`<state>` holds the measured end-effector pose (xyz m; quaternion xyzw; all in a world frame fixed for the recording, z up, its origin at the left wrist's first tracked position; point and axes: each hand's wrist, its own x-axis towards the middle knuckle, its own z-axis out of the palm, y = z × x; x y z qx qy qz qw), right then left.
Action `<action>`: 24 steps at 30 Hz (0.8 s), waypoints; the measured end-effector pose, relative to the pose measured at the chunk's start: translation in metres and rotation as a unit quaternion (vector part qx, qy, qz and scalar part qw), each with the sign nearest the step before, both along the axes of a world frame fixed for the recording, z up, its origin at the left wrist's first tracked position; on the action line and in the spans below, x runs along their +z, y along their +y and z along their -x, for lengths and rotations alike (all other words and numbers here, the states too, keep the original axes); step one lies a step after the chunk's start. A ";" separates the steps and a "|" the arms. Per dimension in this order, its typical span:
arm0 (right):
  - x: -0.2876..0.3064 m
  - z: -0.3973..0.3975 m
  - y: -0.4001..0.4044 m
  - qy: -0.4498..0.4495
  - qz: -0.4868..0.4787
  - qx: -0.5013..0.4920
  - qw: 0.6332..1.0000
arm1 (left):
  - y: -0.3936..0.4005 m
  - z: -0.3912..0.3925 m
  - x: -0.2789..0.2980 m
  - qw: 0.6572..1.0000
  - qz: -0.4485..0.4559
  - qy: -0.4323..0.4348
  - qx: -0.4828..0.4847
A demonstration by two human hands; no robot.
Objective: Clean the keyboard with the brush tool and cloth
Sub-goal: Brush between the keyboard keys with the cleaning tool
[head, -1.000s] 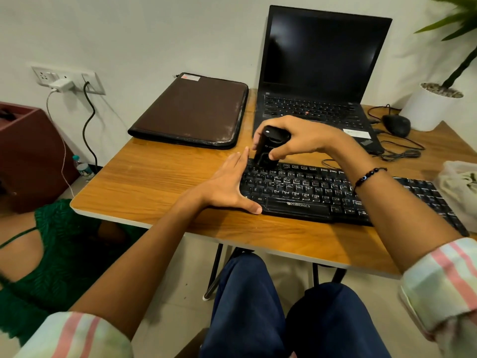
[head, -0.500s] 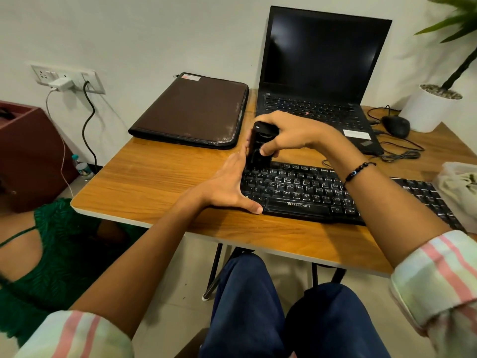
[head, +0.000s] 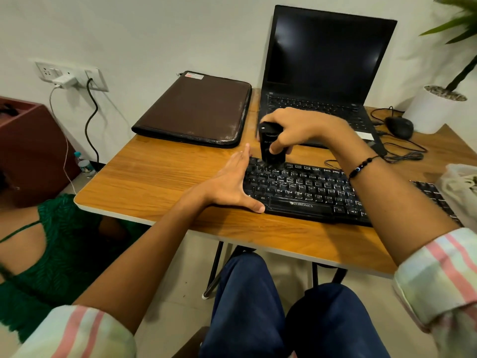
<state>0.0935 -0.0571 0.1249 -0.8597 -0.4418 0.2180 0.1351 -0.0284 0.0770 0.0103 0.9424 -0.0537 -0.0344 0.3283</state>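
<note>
Now brushing the top-left keys of the keyboard [head: 304,188], which lies across the middle of the frame on the wooden counter [head: 160,174], in front of the laptop [head: 322,73]. Right hand [head: 302,127] curled around the black brush tool [head: 269,144], held upright with its lower end down on the top key row, near the keyboard's left end. Left hand [head: 232,187] spread flat, fingers straight, pressed against the keyboard's left edge with the thumb along the front rim. Best done with short, light strokes along each row, tool kept upright, working from the left end toward the right side of the frame. Bracing on the left likely needed throughout, to stop sliding. Pale cloth [head: 462,187], probably the wiping one, bundled at the right edge of the frame, untouched. Worth flicking debris away from the laptop.
</note>
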 end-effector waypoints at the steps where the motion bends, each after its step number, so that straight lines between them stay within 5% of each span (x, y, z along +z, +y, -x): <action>1: 0.002 -0.003 -0.002 -0.004 0.025 -0.006 1.000 | 0.000 0.000 -0.001 1.000 -0.001 0.005 0.001; 4: 0.010 -0.005 -0.006 -0.005 0.062 -0.013 0.998 | 0.000 0.000 -0.001 1.000 -0.004 0.006 0.001; 10: -0.003 0.007 0.000 0.028 -0.056 -0.014 0.998 | 0.000 -0.001 -0.001 1.000 -0.004 -0.008 0.002; 17: 0.009 -0.006 -0.020 0.044 0.032 -0.071 0.996 | 0.001 -0.001 -0.002 1.000 -0.004 0.009 -0.001; 24: -0.012 0.010 -0.014 -0.001 -0.116 -0.192 0.975 | 0.001 -0.001 -0.002 1.000 -0.006 0.008 -0.001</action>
